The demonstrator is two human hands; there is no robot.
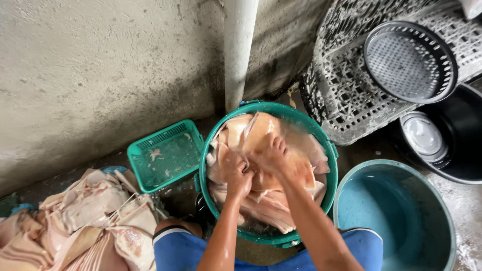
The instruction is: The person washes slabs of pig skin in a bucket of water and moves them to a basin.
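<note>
Down at the middle of the scene, both hands are sunk into a green tub (329,150) packed with pale slabs of raw pork skin (296,165). The left hand (237,173) is clenched into a fist around a fold of the wet skin, its fingers (244,168) curled tight and pressed up against the other hand. The right hand (273,153) lies over the top slab, fingers (279,145) bent and gripping the same bunch of skin, so the two hands touch at the middle of the tub. Both forearms are wet and reach in from the near edge, between knees in blue shorts (181,251).

Just left of the tub, touching its rim, sits a small green basket (145,150) with a few scraps in it. Further left and nearer, a heap of more pork skin (85,221) lies on the floor. To the right and near, a light blue tub (396,216) stands just beside the green one. At the far right a grey plastic crate (346,100) leans with a round dark strainer (409,60) resting on it, and a black basin (464,145) next to it holds a round metal lid (424,135). A white pipe (238,50) runs up the stained concrete wall (100,75) behind the green tub.
</note>
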